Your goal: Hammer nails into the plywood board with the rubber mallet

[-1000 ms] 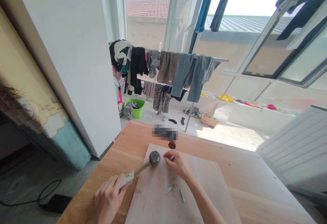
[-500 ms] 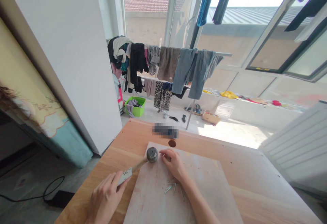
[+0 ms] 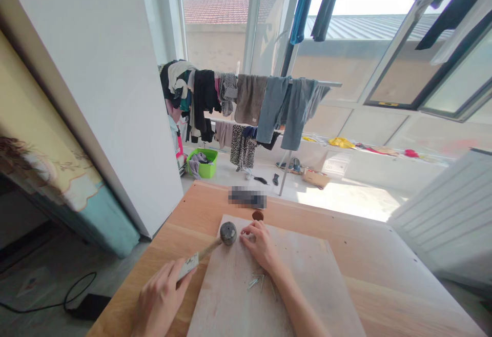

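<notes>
We find the hammer lying aslant over the near left corner of the board, its dark head on the board's far left part. The left hand holds the handle end, fingers closed around it. The right hand rests just right of the head, fingers pinched narrow; whether they hold a nail we cannot tell. Loose nails lie on the board, nearer us than that hand. The board sits on the bench. A small brown disc lies just beyond the board's far edge.
</notes>
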`<state>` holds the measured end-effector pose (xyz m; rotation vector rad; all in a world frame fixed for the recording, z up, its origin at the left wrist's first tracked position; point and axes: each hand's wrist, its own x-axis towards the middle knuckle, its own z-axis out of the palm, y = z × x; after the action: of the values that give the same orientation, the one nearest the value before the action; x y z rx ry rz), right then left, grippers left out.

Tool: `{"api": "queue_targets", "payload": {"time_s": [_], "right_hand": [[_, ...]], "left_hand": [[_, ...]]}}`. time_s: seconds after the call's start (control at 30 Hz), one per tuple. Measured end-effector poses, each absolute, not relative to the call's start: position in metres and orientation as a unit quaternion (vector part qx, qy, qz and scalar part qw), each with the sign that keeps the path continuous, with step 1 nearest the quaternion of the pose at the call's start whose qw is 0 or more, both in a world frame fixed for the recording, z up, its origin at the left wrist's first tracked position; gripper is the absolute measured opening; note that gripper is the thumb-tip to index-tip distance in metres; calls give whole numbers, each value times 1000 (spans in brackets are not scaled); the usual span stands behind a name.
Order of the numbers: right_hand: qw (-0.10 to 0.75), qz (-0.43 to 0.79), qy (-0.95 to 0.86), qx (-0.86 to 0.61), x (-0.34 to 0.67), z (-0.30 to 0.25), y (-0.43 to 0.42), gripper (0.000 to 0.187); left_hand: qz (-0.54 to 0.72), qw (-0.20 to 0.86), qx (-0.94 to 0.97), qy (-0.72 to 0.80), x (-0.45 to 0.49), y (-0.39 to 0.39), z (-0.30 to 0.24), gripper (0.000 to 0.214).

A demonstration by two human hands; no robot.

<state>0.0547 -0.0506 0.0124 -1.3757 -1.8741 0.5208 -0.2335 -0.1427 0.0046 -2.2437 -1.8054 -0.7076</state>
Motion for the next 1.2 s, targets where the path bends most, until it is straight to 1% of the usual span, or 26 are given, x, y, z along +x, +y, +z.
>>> {"api": "queue_targets", "payload": {"time_s": [0.1,0.23,0.43,0.67,0.83,1.07,1.2], "right_hand": [[371,195,-731,-539,54,13,-51,4],[369,187,-731,-542,53,13,-50,8],[360,183,-737,-543,54,10,-48,10],[349,183,-746,-537,55,13,-47,11],[347,178,-745,-541,55,14,-47,18],[355,190,-739,-540,54,15,-50,12],[357,193,-738,-539,54,15,-50,11]], "left_hand": [[-240,73,-746,-617,-235,-142,5,37],[-238,44,-737,-632,-235,-141,7,36],[-266,24,-731,-628,-222,-143,24,43],[-242,9,-715,-656,-203,-134,48,32],[-214,-25,-715,-665,-201,-135,41,21],[-256,-15,-687,-680,-208,-144,34,27],[-239,-14,-689,-684,-209,-143,36,26]]}}
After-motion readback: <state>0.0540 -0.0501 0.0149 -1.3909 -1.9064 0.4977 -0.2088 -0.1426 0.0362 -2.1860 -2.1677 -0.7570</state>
